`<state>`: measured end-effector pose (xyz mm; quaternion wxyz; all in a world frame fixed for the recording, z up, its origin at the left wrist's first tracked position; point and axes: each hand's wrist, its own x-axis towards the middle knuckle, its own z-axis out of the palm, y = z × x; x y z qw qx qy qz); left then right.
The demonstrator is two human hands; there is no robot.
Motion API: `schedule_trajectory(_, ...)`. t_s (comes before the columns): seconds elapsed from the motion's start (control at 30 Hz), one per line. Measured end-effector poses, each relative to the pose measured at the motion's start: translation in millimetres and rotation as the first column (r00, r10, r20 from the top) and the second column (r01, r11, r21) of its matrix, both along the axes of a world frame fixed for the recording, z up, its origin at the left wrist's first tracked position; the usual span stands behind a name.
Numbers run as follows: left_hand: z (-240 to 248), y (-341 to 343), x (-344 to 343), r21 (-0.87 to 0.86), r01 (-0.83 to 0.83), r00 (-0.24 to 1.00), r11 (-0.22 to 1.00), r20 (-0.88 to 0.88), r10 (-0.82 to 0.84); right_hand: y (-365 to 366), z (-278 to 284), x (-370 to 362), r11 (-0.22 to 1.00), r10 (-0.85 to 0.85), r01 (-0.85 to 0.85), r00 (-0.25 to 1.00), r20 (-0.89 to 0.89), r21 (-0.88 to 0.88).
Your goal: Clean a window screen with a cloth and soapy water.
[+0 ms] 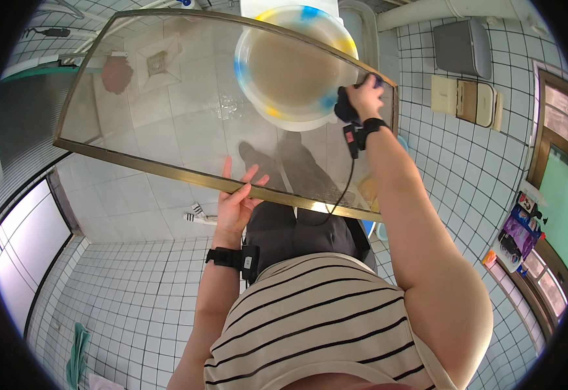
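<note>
1. Panel [228,107] in a brass-coloured frame [160,172] is stretching across between the two hands and well out past the left one. Its pane is looking wet and see-through; I cannot tell glass from fine mesh.
2. Judging by its size, it is probably proving awkward and fairly heavy, its frame stiff, its wet face slippery, and fragile if glass. The rails are offering the safest hold, one hand well apart from the other.
3. The left hand [235,207] is supporting the near rail, fingers spread rather than clenched; how firmly it is pressing, I cannot tell.
4. The right hand [367,99] is closing around a dark cloth or pad [346,107], resting at the panel's far right corner.
5. Beyond the panel, left of the right hand, a basin [306,14] is holding cloudy water.
</note>
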<state>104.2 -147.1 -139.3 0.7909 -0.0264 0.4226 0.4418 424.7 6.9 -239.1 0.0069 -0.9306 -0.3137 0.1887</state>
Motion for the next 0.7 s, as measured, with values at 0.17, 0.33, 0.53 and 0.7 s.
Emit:
schedule_trajectory(0.17,-3,3,4,-0.032,0.084,0.996,0.996,-0.007,-0.084,18,35,-139,0.717,0.697,-0.675,0.698,-0.164,0.173)
schedule_trajectory(0.33,-26,-6,-6,-0.111,-0.008,0.998,0.994,0.066,0.015,-28,98,-253,0.164,0.974,-0.806,0.041,-0.222,0.569)
schedule_trajectory(0.53,-9,1,-8,-0.013,-0.057,0.995,0.998,0.081,0.058,32,57,-193,0.325,0.944,-0.894,0.283,-0.172,0.309)
schedule_trajectory(0.7,-6,0,-20,-0.033,-0.092,0.992,0.995,0.083,0.094,60,5,-40,0.771,0.637,-0.628,0.759,-0.135,0.106)
